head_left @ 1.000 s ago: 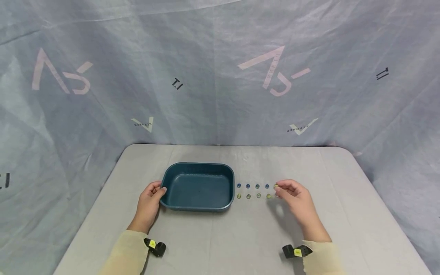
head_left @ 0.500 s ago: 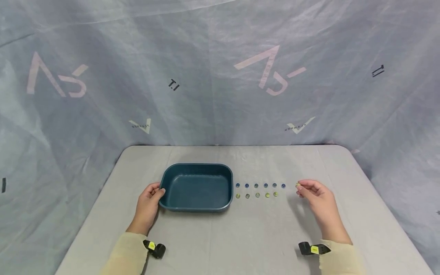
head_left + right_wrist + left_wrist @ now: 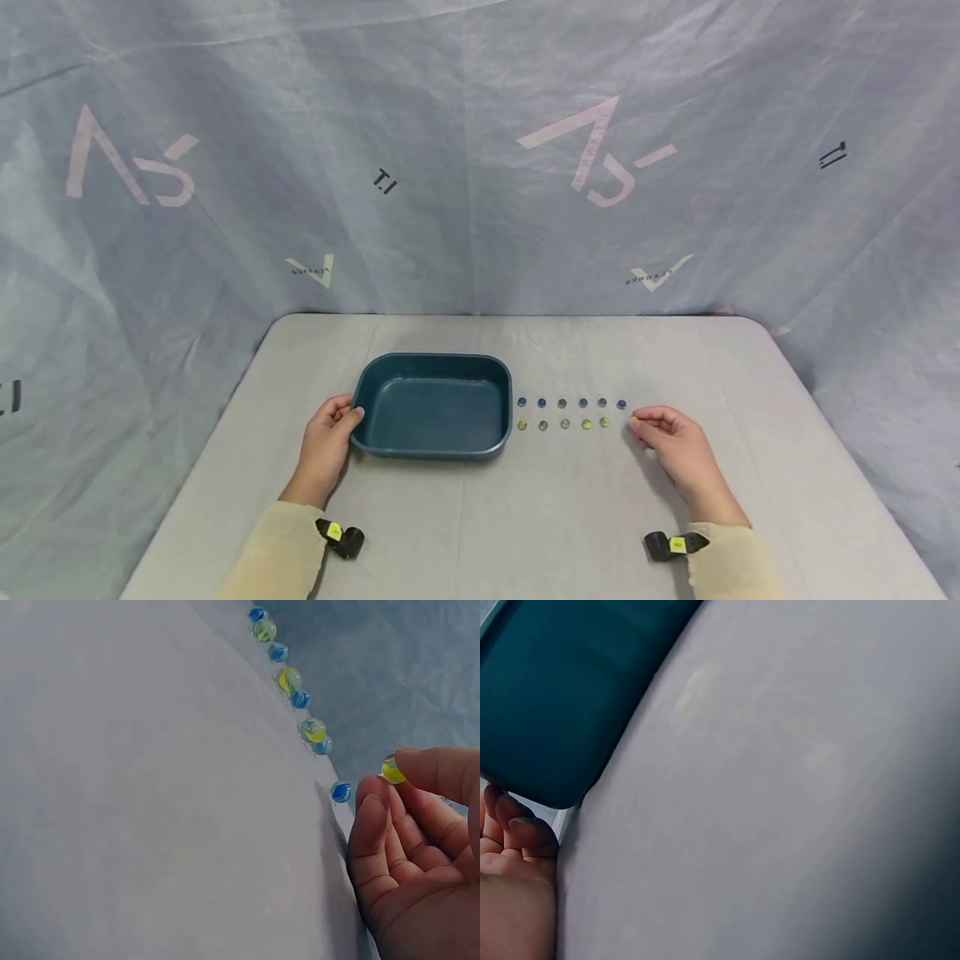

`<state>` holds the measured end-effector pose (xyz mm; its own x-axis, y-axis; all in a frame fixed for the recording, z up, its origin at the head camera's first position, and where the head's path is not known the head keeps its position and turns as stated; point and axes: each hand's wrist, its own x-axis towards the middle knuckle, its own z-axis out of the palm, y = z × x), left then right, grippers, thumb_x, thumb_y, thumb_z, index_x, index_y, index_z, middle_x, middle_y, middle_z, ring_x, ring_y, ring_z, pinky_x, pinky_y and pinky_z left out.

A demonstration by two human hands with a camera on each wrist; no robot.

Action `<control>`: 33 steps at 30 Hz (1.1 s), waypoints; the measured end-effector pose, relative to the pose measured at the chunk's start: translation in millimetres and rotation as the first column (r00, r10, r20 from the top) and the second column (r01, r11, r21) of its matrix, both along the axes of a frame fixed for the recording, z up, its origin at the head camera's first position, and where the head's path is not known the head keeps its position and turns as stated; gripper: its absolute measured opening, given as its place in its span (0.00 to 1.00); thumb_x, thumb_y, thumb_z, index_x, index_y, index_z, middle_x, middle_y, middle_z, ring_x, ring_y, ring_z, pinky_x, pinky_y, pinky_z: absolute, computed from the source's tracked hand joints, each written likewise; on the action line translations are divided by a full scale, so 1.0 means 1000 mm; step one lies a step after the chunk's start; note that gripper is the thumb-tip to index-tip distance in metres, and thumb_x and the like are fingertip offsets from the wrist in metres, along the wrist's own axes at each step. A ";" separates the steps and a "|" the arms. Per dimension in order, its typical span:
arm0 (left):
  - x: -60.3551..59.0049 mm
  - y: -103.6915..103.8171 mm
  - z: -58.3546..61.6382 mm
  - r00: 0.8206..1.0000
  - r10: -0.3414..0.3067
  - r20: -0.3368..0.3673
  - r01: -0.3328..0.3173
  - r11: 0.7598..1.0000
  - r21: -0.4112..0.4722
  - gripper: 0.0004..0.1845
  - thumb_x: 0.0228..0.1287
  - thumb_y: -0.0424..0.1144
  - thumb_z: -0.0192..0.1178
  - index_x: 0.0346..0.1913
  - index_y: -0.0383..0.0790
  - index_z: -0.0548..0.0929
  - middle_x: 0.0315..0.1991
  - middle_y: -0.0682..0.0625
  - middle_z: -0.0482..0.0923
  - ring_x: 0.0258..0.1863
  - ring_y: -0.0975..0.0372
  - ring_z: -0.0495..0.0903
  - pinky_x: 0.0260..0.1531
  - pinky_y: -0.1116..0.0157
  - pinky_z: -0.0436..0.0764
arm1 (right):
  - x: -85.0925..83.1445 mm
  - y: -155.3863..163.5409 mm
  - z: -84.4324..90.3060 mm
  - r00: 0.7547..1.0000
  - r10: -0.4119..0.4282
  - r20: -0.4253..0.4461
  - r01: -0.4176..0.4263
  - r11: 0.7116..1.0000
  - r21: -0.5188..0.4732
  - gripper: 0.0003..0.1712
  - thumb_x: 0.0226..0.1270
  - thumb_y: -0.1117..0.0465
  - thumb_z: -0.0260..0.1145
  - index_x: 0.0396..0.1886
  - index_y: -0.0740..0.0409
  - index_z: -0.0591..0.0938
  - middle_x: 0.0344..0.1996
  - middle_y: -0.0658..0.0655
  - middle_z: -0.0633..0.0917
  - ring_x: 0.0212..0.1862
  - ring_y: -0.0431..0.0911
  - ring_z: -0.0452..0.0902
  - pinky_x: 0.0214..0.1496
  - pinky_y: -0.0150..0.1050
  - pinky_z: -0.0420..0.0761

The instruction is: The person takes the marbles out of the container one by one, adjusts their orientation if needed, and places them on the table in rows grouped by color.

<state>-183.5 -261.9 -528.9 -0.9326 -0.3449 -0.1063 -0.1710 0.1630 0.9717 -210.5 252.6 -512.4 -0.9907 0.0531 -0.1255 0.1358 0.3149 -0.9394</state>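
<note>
At its left end, a dark teal plastic tub is gripped by my left hand, thumb over the rim and fingers along the outer side. In the left wrist view, curled fingers show at the tub's corner. My right hand pinches a clear marble with a yellow swirl between thumb and fingertips. Those fingertips are just right of two rows of glass marbles: a far row of blue ones and a near row of yellow-green ones. Nearest the right hand lies the end blue marble.
The marble rows start close beside the tub's right wall on a table with a pale cloth. A grey-blue printed curtain hangs behind and at both sides. Black wrist cameras sit at both cuffs.
My right hand first moved right, away from the rows, with the yellow marble, uncovering the rows' right ends. It has since come back left and nearer. My left hand stays on the tub.
</note>
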 end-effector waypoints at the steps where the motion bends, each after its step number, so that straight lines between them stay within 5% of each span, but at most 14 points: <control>1: 0.000 0.001 0.000 1.000 -0.001 0.000 0.001 1.000 -0.001 0.17 0.76 0.40 0.60 0.60 0.33 0.78 0.50 0.38 0.79 0.45 0.58 0.76 0.43 0.70 0.76 | 0.000 0.000 -0.001 1.000 -0.003 0.003 0.003 1.000 0.003 0.15 0.74 0.63 0.68 0.52 0.71 0.81 0.41 0.62 0.87 0.39 0.42 0.83 0.40 0.35 0.83; 15: -0.002 -0.001 -0.001 1.000 -0.011 -0.006 0.011 1.000 -0.003 0.18 0.76 0.41 0.59 0.61 0.33 0.77 0.52 0.38 0.79 0.46 0.60 0.76 0.44 0.71 0.75 | -0.010 -0.002 -0.010 1.000 -0.009 0.023 0.009 0.999 0.033 0.16 0.72 0.63 0.69 0.52 0.71 0.83 0.41 0.62 0.88 0.38 0.41 0.86 0.41 0.35 0.85; 25: -0.004 -0.004 -0.003 0.999 -0.016 0.042 0.016 1.000 0.007 0.18 0.77 0.38 0.58 0.63 0.32 0.76 0.53 0.37 0.79 0.45 0.62 0.76 0.44 0.72 0.75 | -0.007 -0.005 -0.011 0.998 -0.042 0.053 0.034 0.990 0.137 0.16 0.70 0.60 0.71 0.52 0.66 0.86 0.42 0.58 0.89 0.39 0.41 0.86 0.40 0.32 0.83; 33: -0.002 0.000 -0.001 1.000 -0.013 0.008 0.012 1.000 0.013 0.18 0.76 0.40 0.59 0.62 0.33 0.77 0.53 0.37 0.79 0.46 0.60 0.76 0.45 0.71 0.75 | -0.007 -0.007 -0.014 0.997 -0.066 0.034 0.058 0.980 0.192 0.16 0.70 0.60 0.71 0.52 0.64 0.87 0.41 0.57 0.90 0.38 0.41 0.85 0.38 0.32 0.82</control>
